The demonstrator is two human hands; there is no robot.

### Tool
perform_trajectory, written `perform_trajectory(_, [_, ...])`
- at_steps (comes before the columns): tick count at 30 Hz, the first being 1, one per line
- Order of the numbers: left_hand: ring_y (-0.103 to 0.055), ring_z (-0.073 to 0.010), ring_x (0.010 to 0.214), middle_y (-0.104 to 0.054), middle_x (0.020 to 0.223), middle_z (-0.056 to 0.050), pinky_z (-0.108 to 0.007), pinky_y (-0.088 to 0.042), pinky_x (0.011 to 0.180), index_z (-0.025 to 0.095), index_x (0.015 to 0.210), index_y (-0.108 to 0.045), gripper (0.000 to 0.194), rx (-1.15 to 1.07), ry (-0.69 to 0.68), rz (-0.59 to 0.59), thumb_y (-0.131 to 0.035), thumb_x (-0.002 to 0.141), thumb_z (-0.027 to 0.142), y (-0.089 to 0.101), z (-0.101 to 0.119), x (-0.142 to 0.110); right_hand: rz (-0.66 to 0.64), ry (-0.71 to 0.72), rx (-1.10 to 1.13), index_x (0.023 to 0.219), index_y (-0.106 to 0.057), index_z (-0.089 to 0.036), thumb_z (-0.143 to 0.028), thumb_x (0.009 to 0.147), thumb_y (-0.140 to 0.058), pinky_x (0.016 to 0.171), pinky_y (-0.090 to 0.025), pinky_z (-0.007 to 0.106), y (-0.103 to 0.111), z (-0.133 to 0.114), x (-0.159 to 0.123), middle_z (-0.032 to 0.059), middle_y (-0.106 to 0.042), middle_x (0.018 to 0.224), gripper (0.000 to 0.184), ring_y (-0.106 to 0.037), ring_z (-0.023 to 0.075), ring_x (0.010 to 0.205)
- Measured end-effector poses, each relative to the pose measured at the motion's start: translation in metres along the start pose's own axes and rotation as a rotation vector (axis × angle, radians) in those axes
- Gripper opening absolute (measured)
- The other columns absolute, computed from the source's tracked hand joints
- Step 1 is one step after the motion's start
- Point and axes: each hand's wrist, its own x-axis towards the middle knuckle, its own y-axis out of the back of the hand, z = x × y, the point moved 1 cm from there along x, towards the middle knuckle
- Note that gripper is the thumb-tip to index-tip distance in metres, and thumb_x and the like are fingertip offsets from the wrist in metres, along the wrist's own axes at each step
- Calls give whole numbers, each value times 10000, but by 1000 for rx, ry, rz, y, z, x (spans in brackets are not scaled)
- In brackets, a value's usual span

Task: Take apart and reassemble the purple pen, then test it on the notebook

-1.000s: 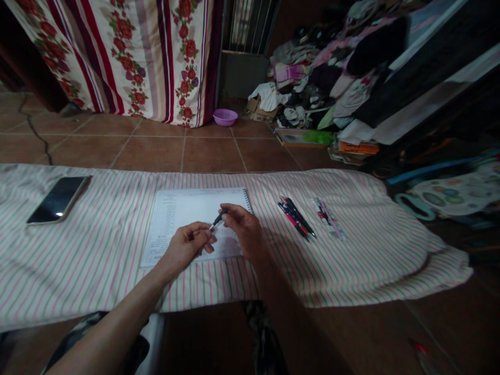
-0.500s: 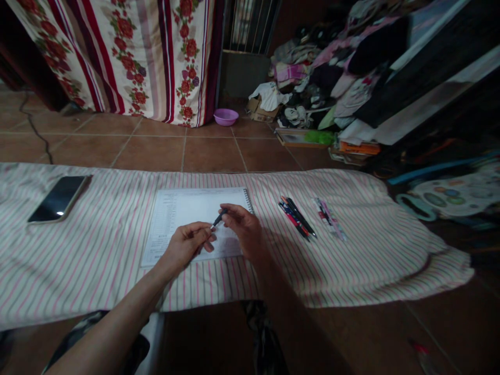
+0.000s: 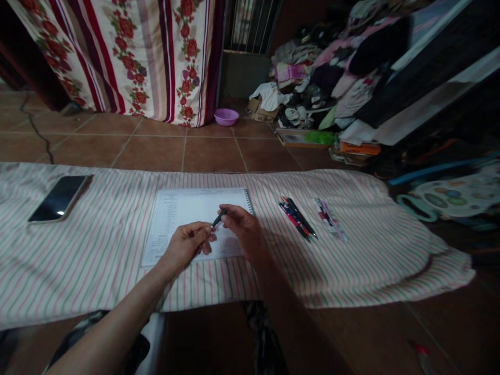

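Over the notebook, my left hand point(image 3: 192, 239) and my right hand point(image 3: 242, 226) hold a dark pen point(image 3: 218, 217) slantwise between them. The left fingertips pinch its pale lower end, while the right thumb and fingers grip the dark upper end. Whether the pen is whole or only a part, I cannot tell. Beneath both hands lies the spiral notebook point(image 3: 195, 203), open to a pale page with faint print, its coil along the right side. Several pens point(image 3: 296, 217) lie in a bundle to the right, and a smaller group of pink and white pens point(image 3: 331, 220) rests beyond them.
A phone point(image 3: 60, 199) lies at the left on the striped cloth point(image 3: 113, 224). Across the tiled floor are a purple basin point(image 3: 226, 117), a flowered curtain point(image 3: 152, 62) and a heap of clothes point(image 3: 312, 73). A patterned white object point(image 3: 457, 192) stands at the far right.
Both hands keep nearly the same place and grip. The pale lower end of the pen shows slightly less between the fingers now.
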Motion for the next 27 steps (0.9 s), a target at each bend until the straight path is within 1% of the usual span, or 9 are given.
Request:
perform_trajectory(4, [-471,-67,392,-651,593,-23,-209,-242,399,137,668,-649,275,4,-15,-14,-695,669,408,1,-1,0,-5,-7,2,947,-665,-231,-278,711,-645,683,-477,272,-1,0,-1,16,-692,895,242,-617,140,755])
perform_trajectory(8, [-452,-71,380,-625,524,-20,-207,-197,391,132,683,-643,291,30,-12,-28,-674,689,421,2,-3,1,-8,-14,1,944,-666,-232,-275,703,-653,704,-481,277,-2,-1,-1,19,-696,901,246,-625,153,806])
perform_trajectory(10, [-456,-75,389,-624,523,-23,-208,-193,393,131,706,-644,288,36,-13,-34,-668,699,418,2,-4,1,-5,-17,0,941,-668,-233,-276,700,-655,706,-485,279,-2,-1,-1,20,-697,902,245,-625,153,806])
perform_trajectory(14, [-491,-85,430,-645,601,-34,-206,-213,394,131,773,-645,289,39,-24,-37,-661,713,413,1,-4,1,6,-31,18,928,-671,-233,-295,690,-661,699,-496,289,-3,-3,-2,20,-696,886,246,-626,151,773])
perform_trajectory(18, [-531,-94,478,-673,688,-56,-203,-245,413,128,845,-637,317,5,-25,-52,-676,698,407,1,-5,1,-1,-24,15,927,-670,-229,-299,686,-665,702,-496,288,-3,-3,-2,22,-693,886,251,-626,156,792])
perform_trajectory(24, [-569,-113,517,-687,714,-68,-210,-309,443,132,869,-627,337,-34,-20,-56,-707,667,391,2,-8,2,24,-24,30,914,-670,-228,-301,683,-664,630,-487,269,-3,-1,-1,11,-678,831,242,-606,138,709])
perform_trajectory(27, [-575,-111,503,-692,717,-71,-204,-292,421,130,886,-620,353,-32,-21,-53,-705,665,392,3,-10,2,42,-18,39,909,-671,-223,-295,684,-664,620,-485,258,-4,0,-1,10,-673,818,237,-599,130,700])
